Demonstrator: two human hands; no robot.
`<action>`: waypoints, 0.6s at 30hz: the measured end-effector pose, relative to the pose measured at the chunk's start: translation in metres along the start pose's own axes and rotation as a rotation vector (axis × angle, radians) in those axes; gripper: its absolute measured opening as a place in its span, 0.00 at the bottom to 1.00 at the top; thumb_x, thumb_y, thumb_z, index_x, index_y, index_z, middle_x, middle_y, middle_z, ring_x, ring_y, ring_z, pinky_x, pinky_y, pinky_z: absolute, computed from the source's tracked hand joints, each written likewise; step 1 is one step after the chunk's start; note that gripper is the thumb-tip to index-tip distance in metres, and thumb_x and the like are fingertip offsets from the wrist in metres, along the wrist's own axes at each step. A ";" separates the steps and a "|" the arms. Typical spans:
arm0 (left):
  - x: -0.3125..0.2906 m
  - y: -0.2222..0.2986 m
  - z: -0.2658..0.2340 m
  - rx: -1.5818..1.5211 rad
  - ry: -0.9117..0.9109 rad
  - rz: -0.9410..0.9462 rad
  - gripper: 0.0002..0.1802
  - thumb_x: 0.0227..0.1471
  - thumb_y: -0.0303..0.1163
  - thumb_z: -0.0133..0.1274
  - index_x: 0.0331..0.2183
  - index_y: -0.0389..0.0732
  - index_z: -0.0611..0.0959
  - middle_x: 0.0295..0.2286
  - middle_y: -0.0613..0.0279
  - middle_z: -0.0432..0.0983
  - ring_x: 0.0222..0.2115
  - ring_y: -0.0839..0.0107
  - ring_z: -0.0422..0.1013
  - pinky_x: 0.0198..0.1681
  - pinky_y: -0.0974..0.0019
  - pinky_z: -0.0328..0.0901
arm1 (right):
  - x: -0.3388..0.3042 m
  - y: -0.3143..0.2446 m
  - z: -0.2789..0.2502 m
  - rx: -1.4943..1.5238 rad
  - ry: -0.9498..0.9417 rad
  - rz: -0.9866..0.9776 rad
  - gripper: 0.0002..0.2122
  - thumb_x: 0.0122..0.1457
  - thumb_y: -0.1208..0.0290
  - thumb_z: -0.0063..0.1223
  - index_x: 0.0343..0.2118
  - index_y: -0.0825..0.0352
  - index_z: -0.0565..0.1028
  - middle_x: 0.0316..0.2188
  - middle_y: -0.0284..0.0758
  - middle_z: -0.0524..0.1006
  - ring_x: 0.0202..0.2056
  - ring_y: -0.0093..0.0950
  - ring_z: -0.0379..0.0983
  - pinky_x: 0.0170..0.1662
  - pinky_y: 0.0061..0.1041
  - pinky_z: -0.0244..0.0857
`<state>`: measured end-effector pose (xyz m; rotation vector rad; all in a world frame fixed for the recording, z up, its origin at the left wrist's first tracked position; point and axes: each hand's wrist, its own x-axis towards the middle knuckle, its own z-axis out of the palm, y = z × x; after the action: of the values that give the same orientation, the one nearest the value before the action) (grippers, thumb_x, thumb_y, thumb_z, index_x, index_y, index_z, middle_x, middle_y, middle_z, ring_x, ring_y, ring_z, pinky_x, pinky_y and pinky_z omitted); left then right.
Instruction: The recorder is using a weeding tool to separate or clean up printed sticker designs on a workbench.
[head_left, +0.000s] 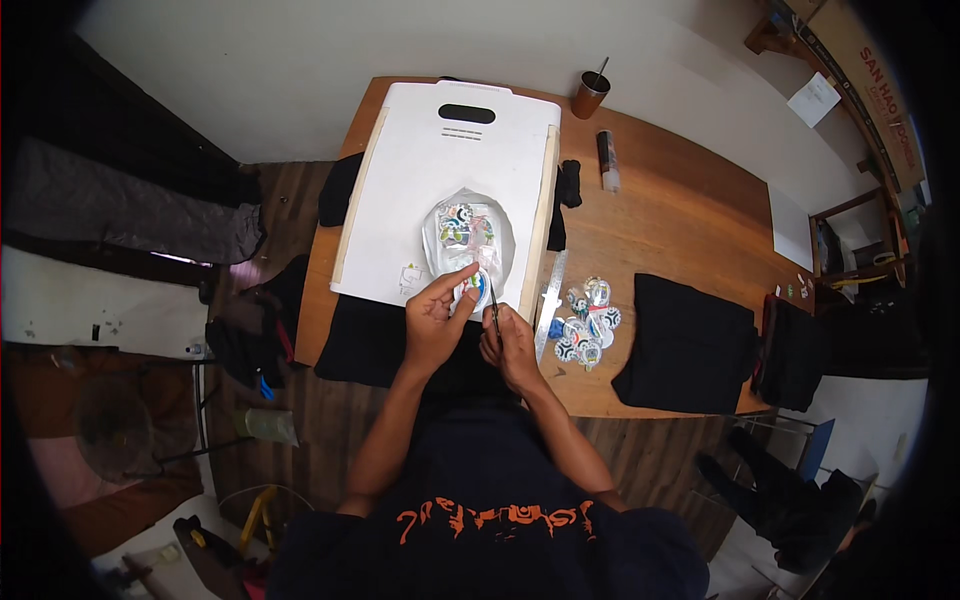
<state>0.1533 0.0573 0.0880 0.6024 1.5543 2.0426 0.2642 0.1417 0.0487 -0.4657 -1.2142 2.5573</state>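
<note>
My left hand pinches a small printed sticker with blue on it, over the near edge of a large white board. Close beside it, my right hand is closed around a thin, dark, pointed tool; whether this is tweezers or small scissors I cannot tell. The tool's tip is near the sticker. Just beyond my fingers, several colourful printed stickers lie on whitish film inside a pale oval ring on the white board.
On the wooden table, a pile of cut stickers lies right of a metal ruler. Folded black cloth sits further right. A brown tumbler and a clear-and-dark tube stand or lie toward the back.
</note>
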 end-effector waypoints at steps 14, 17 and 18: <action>-0.003 0.000 0.000 -0.030 -0.015 -0.033 0.19 0.55 0.15 0.51 0.50 0.26 0.76 0.45 0.53 0.75 0.45 0.74 0.71 0.49 0.73 0.65 | -0.002 0.001 0.001 -0.004 0.010 0.000 0.18 0.71 0.56 0.31 0.33 0.66 0.67 0.11 0.22 0.54 0.11 0.14 0.46 0.15 0.16 0.42; -0.003 0.000 0.000 -0.049 -0.006 -0.044 0.18 0.55 0.14 0.51 0.49 0.26 0.76 0.45 0.53 0.75 0.45 0.74 0.71 0.48 0.74 0.65 | -0.001 0.004 -0.002 0.022 0.017 -0.005 0.18 0.71 0.56 0.30 0.33 0.66 0.67 0.11 0.22 0.54 0.11 0.14 0.46 0.15 0.16 0.42; -0.003 0.000 0.001 -0.041 0.005 -0.041 0.18 0.55 0.14 0.51 0.49 0.26 0.76 0.45 0.53 0.75 0.45 0.74 0.71 0.48 0.74 0.66 | -0.002 0.004 -0.002 0.022 0.017 -0.005 0.18 0.71 0.56 0.30 0.33 0.66 0.67 0.11 0.22 0.54 0.11 0.14 0.46 0.15 0.16 0.42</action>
<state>0.1559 0.0560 0.0880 0.5462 1.5114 2.0413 0.2661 0.1400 0.0441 -0.4784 -1.1790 2.5546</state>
